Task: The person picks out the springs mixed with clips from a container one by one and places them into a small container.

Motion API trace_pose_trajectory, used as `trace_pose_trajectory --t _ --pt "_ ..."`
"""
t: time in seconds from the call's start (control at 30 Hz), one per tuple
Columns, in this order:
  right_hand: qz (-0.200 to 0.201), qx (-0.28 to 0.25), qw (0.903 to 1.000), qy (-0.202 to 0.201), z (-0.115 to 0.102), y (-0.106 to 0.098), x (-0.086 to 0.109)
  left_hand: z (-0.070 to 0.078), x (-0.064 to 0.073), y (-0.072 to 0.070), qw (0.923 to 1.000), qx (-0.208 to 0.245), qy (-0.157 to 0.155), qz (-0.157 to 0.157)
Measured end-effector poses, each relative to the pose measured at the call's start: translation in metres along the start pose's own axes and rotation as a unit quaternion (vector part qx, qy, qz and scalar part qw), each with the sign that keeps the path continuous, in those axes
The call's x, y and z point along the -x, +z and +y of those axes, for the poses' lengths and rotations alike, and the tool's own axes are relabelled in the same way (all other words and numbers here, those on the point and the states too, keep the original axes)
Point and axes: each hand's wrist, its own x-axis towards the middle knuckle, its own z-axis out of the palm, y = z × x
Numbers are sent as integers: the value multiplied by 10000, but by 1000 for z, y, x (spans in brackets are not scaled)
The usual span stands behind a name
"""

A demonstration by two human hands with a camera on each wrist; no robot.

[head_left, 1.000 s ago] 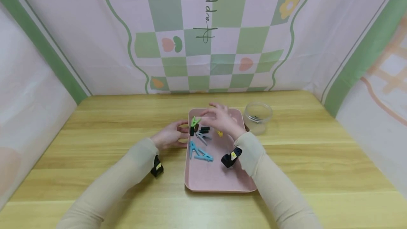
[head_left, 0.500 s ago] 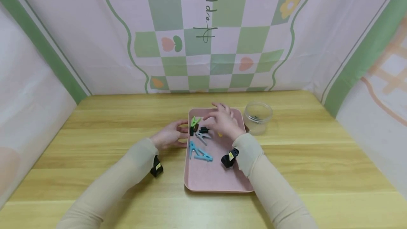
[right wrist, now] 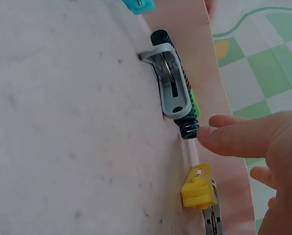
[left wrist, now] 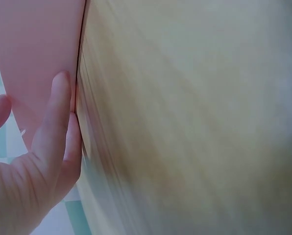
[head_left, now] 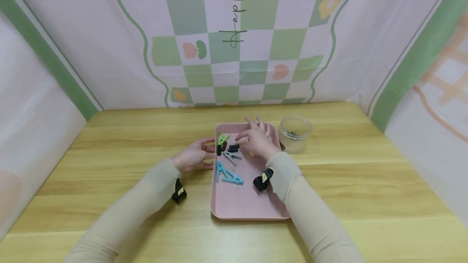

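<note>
My left hand (head_left: pixel 193 155) rests against the left side of a pink tray (head_left: pixel 241 206); in the left wrist view its straight fingers (left wrist: pixel 61 95) touch the outer wall. Over the tray's far part is my right hand (head_left: pixel 258 141), fingers spread and holding nothing. In the right wrist view a fingertip (right wrist: pixel 205 137) is right at the end of a black ridged cylinder-like piece (right wrist: pixel 189 128), beside a grey clothespin (right wrist: pixel 179 100). A yellow clip (right wrist: pixel 199 188) lies close below that finger. Black pieces (head_left: pixel 233 148) sit side by side near the green clothespin (head_left: pixel 222 138).
Light blue clothespins (head_left: pixel 229 177) lie in the left half of the tray, with a small brown piece (head_left: pixel 224 146) near its left wall. A clear round container (head_left: pixel 295 133) with small dark things inside stands right of the tray. A patterned cloth (head_left: pixel 226 64) hangs behind the table.
My right hand has dropped slightly toward the black ridged pieces, which have shifted a little, and then drawn slightly back from them. The left hand stays at the tray's side.
</note>
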Motion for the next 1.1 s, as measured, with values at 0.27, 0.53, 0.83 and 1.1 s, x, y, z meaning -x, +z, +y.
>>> trace_pose_trajectory --t 0.27,0.53,0.83,1.1 --pt "-195 187 9996 2 2 6 -3 -1 0 0 10000 8 -8 32" --pt "-248 307 9992 23 2 8 -3 -1 -1 0 10000 -15 -52 77" --pt "-191 349 9992 28 1 10 -3 0 -1 2 10000 -13 -54 78" --pt "-98 334 9994 31 2 13 -4 -1 0 1 10000 -47 -38 36"
